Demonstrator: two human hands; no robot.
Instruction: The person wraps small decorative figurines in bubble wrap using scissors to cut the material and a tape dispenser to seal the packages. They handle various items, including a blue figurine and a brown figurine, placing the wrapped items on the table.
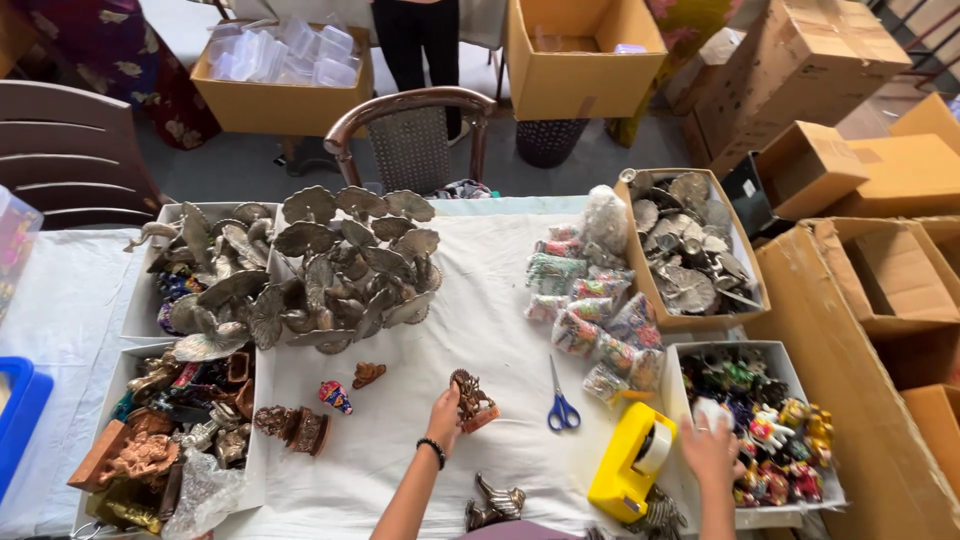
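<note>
My left hand (445, 412) holds a small bronze-coloured figurine (472, 399) upright over the white cloth (480, 290). A black band sits on that wrist. My right hand (710, 447) reaches into a white tray (690, 352) of small colourful figurines and touches a pale wrapped item (708, 411). A yellow tape dispenser (630, 464) stands between my hands, and blue-handled scissors (561, 402) lie just right of the held figurine.
A pile of metal leaf-shaped pieces (320, 265) fills the table's left centre. Bagged colourful items (590, 300) lie at right, beside a cardboard box (640, 262) of metal pieces. Trays of figurines (170, 440) sit at left. A chair (410, 125) and cardboard boxes (880, 270) surround the table.
</note>
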